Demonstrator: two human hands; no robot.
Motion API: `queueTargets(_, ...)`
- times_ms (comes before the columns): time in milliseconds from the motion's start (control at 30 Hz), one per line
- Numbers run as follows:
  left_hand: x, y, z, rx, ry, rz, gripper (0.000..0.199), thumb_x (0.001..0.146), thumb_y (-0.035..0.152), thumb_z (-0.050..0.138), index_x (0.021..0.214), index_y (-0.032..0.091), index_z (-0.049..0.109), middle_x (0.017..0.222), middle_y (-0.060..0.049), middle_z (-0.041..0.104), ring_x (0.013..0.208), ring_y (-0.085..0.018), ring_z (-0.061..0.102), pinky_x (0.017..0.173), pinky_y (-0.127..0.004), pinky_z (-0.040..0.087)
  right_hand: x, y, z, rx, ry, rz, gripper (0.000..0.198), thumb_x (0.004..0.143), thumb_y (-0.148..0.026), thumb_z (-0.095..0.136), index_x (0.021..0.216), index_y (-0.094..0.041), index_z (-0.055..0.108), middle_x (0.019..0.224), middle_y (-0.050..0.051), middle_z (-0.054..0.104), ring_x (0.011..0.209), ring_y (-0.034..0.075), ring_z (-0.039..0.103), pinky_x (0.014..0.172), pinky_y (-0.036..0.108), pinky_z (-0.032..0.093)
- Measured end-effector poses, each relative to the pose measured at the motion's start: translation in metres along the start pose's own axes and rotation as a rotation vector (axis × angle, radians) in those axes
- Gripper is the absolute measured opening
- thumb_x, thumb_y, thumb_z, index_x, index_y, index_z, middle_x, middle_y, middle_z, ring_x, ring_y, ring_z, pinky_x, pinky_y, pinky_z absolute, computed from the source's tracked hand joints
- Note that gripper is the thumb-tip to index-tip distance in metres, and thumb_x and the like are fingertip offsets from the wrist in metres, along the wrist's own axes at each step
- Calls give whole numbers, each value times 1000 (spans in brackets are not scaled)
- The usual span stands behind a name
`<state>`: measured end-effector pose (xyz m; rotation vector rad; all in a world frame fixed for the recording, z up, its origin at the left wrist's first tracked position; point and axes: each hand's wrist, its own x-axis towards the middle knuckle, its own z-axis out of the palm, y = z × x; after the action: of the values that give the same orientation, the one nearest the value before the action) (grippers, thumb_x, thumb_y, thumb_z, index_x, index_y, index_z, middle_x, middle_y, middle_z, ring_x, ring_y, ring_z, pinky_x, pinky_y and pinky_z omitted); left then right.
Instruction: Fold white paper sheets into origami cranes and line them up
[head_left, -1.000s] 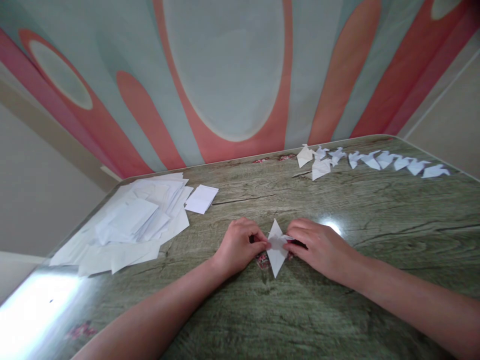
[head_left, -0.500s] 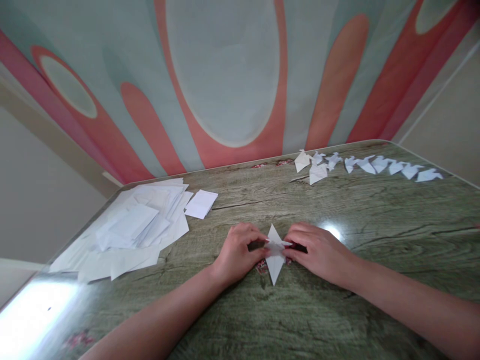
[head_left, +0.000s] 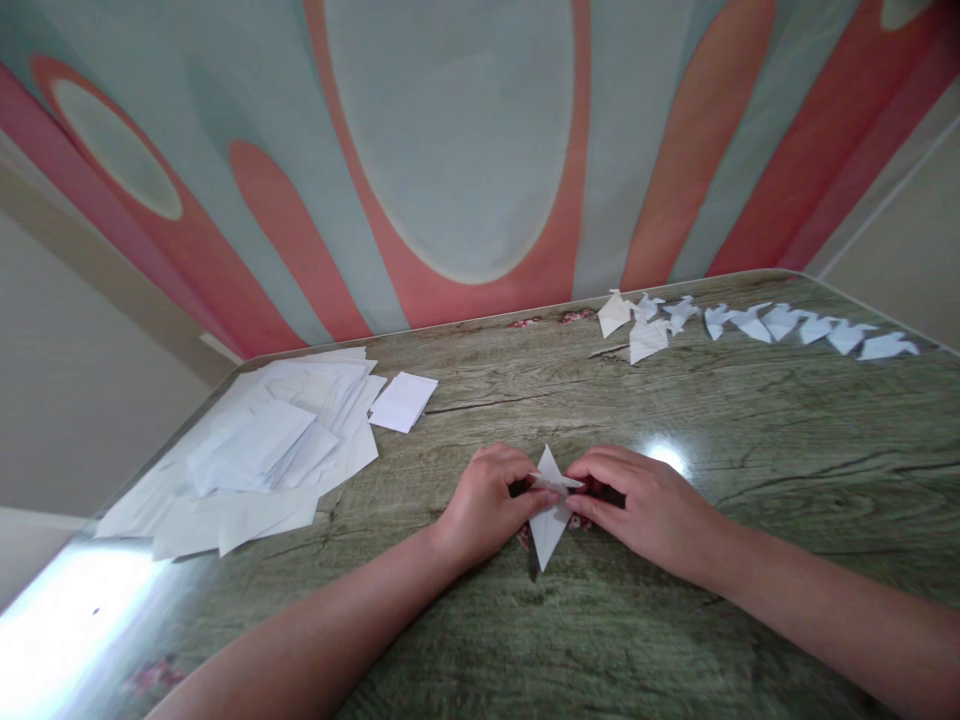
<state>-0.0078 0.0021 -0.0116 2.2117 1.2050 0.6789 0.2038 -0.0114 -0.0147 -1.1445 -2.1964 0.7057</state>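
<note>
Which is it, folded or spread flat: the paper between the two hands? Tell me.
Folded: the white paper shows as a pointed diamond, with a narrow flap crossing it near the fingers.

A pale grey-green wall covering with coral-red ovals and bars (head_left: 450,130) spans the upper frame, between plain greyish walls at left (head_left: 67,340) and upper right (head_left: 900,240). Below, a grey-green wood-grain tabletop (head_left: 480,640) shows white glare lower left (head_left: 67,600) and right of centre (head_left: 666,457).

Paper (head_left: 550,532) between hands (head_left: 489,503), perhaps on table (head_left: 465,650)
</note>
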Motion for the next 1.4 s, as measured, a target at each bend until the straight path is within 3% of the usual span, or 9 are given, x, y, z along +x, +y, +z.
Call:
queueTargets(300, -1, 2, 1, 9, -50, -10, 5, 79, 26, 72, 78, 21, 72, 76, 1, 66, 78, -15, 59, 78, -29, 39, 1, -2, 0, 65, 96, -28, 11, 92, -20, 55, 86, -22, 64, 77, -1, 65, 73, 13, 60, 67, 26, 46)
queueTargets(400, 0, 2, 0, 14, -57, -22, 12, 79, 29, 72, 72, 18, 70, 76, 0, 65, 77, -15, 58, 77, -29, 39, 1, -3, -1, 39, 140, -35, 9, 90, -16, 57, 96, -21, 63, 86, 0, 67, 78, 14, 62, 72, 27, 48)
queueTargets(500, 0, 3, 0, 17, -85, 0, 13, 79, 28, 73, 72, 18, 70, 76, 1, 66, 78, -15, 58, 79, -29, 39, 0, -3, -1, 8, 121, -135, 19, 90, -13, 55, 105, -22, 61, 95, 2, 66, 87, 15, 62, 78, 29, 48)
queueTargets(600, 0, 3, -1, 19, -101, 11, 11, 78, 27, 74, 72, 18, 70, 76, 1, 66, 78, -15, 58, 79, -28, 38, -1, -2, -1, 3, 86, -200, 17, 91, -13, 52, 100, -21, 63, 91, 2, 65, 84, 15, 61, 74, 28, 48)
queueTargets(733, 0, 2, -2, 16, -121, 22, 12, 78, 28, 73, 71, 19, 70, 75, 1, 67, 77, -15, 58, 78, -28, 38, -1, -1, -3, 18, 102, -185, 15, 91, -13, 52, 95, -20, 65, 88, 3, 65, 80, 15, 61, 71, 28, 49)
queueTargets(1033, 0, 4, -1, 37, -131, 29, 10, 77, 31, 74, 73, 22, 73, 76, 1, 68, 81, -16, 59, 80, -29, 38, 0, -2, -3, -36, 99, -270, 15, 90, -13, 53, 87, -20, 66, 91, 5, 66, 85, 17, 61, 73, 31, 50)
queueTargets(1200, 0, 5, -1, 40, -128, 26, 9, 77, 30, 74, 72, 22, 73, 77, 1, 68, 82, -16, 59, 81, -29, 38, -2, -2, -4, -58, 67, -289, 12, 90, -12, 53, 94, -19, 63, 97, 6, 65, 89, 18, 60, 78, 34, 49)
queueTargets(1400, 1, 8, 0, 34, -146, 61, 9, 78, 31, 74, 75, 22, 74, 79, 1, 68, 82, -16, 59, 82, -29, 38, 0, -3, -4, -128, 48, -342, 17, 90, -10, 50, 85, -18, 64, 88, 5, 65, 87, 19, 59, 75, 34, 49)
